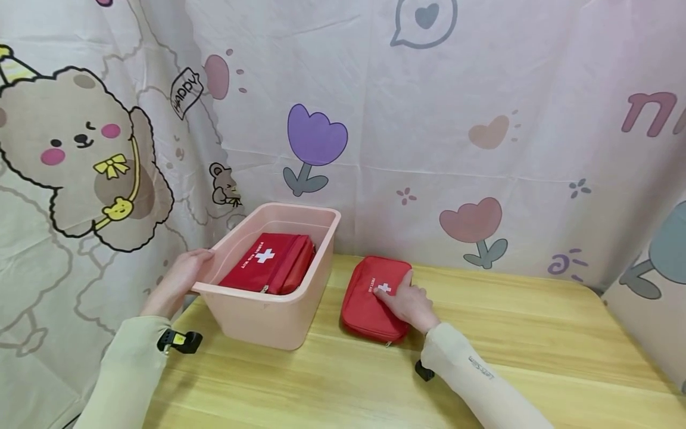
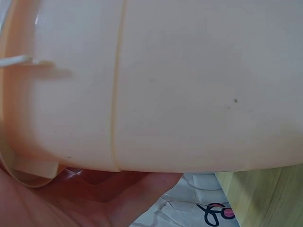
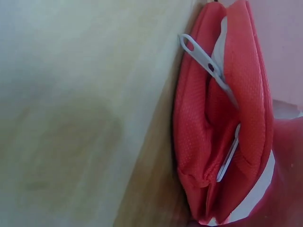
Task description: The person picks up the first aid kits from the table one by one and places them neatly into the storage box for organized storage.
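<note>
My left hand [image 1: 184, 273] holds the left rim of a pink plastic bin [image 1: 257, 316], whose outer wall [image 2: 189, 85] fills most of the left wrist view. Inside the bin lies a red first aid kit [image 1: 252, 262] with a white cross, on top of another red item. To the right of the bin, a red first aid pouch [image 1: 370, 310] lies flat on the table. My right hand [image 1: 409, 304] grips its right side, thumb over the top near the cross. In the right wrist view, the pouch's zipped side [image 3: 194, 118] gapes a little, with two zipper pulls [image 3: 201, 57] showing.
The wood-grain table [image 1: 514, 339] extends right and toward me. Behind it hangs a printed cloth [image 1: 396, 119] with flowers and hearts, close to the bin's back. Another printed cloth with a bear [image 1: 86, 143] hangs at the left.
</note>
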Demonstrator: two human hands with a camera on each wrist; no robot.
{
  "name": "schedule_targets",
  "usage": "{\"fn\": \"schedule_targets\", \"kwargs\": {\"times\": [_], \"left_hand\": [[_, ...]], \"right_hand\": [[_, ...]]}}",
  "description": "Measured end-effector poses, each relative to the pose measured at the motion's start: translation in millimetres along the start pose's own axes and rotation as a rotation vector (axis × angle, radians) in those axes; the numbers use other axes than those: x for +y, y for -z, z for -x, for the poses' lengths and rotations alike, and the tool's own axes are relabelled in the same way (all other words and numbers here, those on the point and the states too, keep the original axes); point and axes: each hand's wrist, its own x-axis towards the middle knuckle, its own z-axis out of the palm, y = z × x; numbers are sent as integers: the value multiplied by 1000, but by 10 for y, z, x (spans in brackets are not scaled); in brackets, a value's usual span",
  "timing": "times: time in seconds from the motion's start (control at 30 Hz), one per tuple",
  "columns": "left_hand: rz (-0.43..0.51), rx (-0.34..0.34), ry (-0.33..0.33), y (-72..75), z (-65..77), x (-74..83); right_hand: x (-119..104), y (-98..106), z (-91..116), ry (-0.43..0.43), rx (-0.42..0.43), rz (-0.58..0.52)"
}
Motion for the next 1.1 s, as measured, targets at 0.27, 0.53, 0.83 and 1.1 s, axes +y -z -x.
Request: {"fn": "schedule_targets", "kwargs": {"times": [0.27,0.53,0.83,1.1], "left_hand": [[1,-2,-2,-1,-6,-9],[1,-1,7,7,-7,-6],[8,0,15,5,10,9],[5,0,13,6,18,8]], "right_hand": [[14,33,-43,-14,-13,-186],[27,36,-82,-50,-3,-376],[105,20,-126,-77,-17,-709],[133,19,-105,-129,-96,-1065]]}}
